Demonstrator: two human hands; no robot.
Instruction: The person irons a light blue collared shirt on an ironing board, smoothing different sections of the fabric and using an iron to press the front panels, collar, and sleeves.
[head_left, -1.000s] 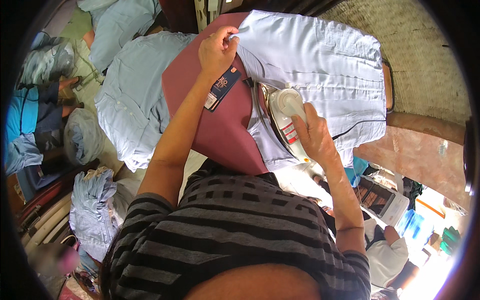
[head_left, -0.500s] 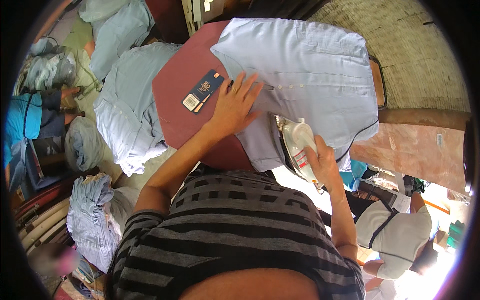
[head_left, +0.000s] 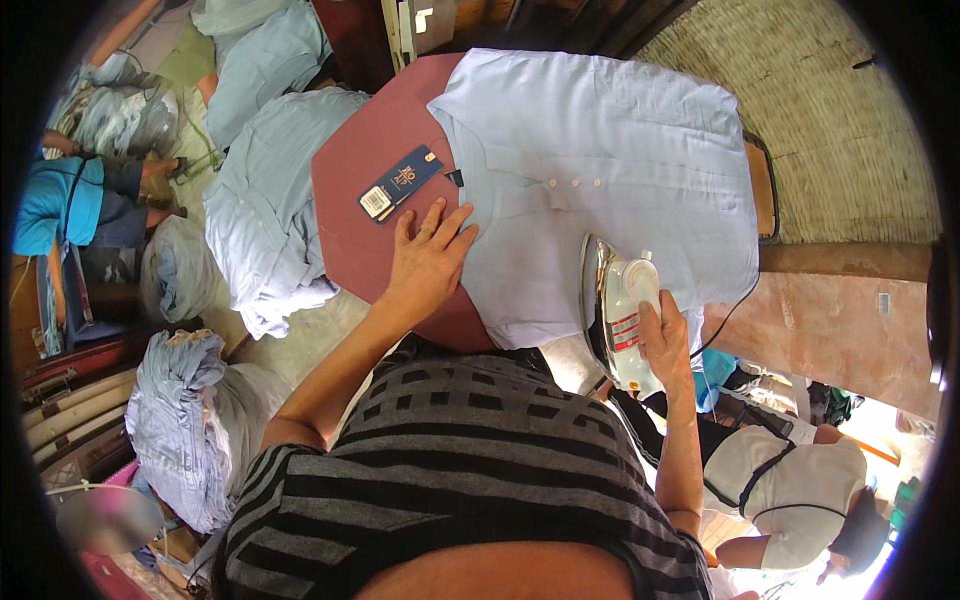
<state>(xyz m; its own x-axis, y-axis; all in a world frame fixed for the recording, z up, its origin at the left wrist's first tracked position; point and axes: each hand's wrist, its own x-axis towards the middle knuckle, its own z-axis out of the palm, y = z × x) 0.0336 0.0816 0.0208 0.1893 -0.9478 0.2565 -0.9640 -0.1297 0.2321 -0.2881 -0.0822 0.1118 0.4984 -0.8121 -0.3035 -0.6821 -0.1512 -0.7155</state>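
A light blue shirt (head_left: 620,120) with a row of small buttons lies spread over a maroon padded ironing board (head_left: 345,150). My right hand (head_left: 668,340) is closed round the handle of a white steam iron (head_left: 628,285). The iron is at the shirt's near edge, its metal soleplate turned toward the left. With fingers apart, my left hand (head_left: 428,258) rests on the board and touches the shirt's collar end. Just beyond those fingers, a dark blue hang tag (head_left: 402,183) lies on the board, next to the collar.
Piled light blue garments (head_left: 265,210) lie left of the board, with another bundle (head_left: 180,425) nearer. A black cord (head_left: 728,315) runs by the iron. One person in a turquoise shirt (head_left: 55,205) is at far left; another in a pale top (head_left: 775,475) is at lower right.
My left hand has drawn back toward me from the collar and tag. The iron in my right hand has shifted right and nearer to me, tilting more upright.
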